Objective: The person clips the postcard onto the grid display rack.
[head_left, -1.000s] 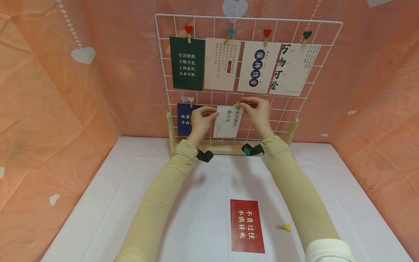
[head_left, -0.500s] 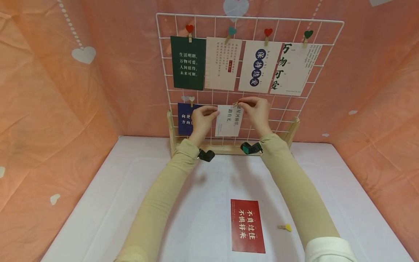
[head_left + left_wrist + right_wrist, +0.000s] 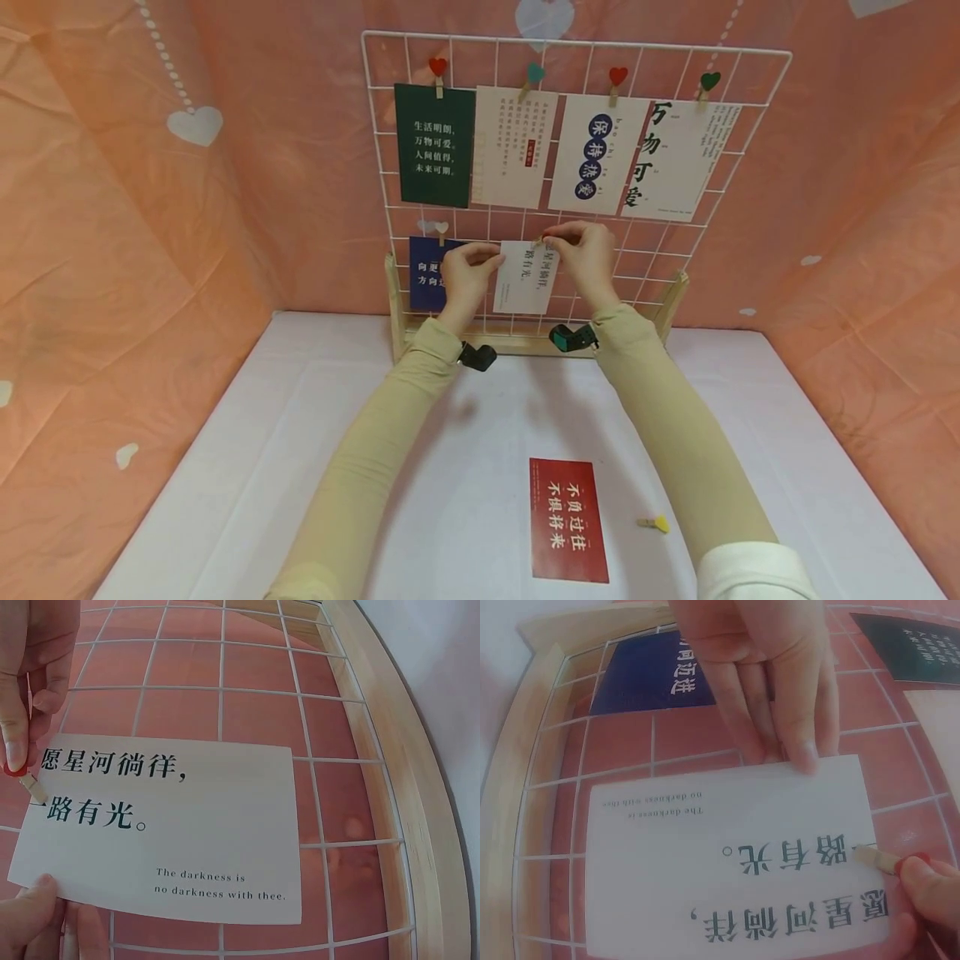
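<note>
A white card (image 3: 523,283) with dark lettering stands against the lower part of the white wire grid (image 3: 495,39). My left hand (image 3: 467,279) pinches its left edge between thumb and fingers. At the card's top edge, my right hand (image 3: 588,258) pinches a small wooden clothespin (image 3: 877,859) with a red heart. The clothespin's tip overlaps the card in the right wrist view; whether it bites the wire cannot be told. Partly behind my left hand hangs a blue card (image 3: 426,287), under a clothespin with a white heart (image 3: 442,227).
Along the grid's top hang a green card (image 3: 435,183), a cream card (image 3: 510,179) and two white cards, each under a heart clothespin. A wooden base (image 3: 510,343) supports the grid. On the white table lie a red card (image 3: 568,562) and a yellow-heart clothespin (image 3: 660,524).
My right hand has shifted slightly left, bringing the red-heart clothespin further onto the white card's top edge. The left hand keeps its pinch. The head view has drifted a little.
</note>
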`<state>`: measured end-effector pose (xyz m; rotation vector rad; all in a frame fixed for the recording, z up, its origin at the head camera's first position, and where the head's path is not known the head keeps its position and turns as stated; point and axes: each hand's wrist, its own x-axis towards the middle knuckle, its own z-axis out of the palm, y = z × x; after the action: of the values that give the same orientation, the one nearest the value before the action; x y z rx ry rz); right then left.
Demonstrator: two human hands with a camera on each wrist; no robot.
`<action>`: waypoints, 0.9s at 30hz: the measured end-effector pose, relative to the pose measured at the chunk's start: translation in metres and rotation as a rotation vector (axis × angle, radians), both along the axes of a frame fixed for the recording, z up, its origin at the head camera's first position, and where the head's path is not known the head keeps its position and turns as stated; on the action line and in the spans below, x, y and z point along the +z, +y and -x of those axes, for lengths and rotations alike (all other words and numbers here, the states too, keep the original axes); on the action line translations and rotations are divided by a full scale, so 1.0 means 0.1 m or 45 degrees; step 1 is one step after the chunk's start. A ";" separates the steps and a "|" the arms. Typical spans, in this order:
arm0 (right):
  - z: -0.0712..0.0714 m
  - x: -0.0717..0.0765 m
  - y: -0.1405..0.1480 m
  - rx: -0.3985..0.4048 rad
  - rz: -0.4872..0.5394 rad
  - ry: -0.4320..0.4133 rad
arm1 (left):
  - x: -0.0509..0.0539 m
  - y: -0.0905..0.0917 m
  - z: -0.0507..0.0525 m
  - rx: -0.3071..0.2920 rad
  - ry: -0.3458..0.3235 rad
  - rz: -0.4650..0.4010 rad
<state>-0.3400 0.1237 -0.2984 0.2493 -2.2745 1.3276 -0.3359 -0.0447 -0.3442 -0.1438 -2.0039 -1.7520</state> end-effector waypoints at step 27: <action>-0.03 0.05 0.00 0.028 -0.019 -0.070 | -0.03 0.03 0.00 0.059 -0.035 0.015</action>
<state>-0.3368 0.1232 -0.2936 0.2465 -2.3344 1.3453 -0.3360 -0.0413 -0.3477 -0.0771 -2.0213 -1.7229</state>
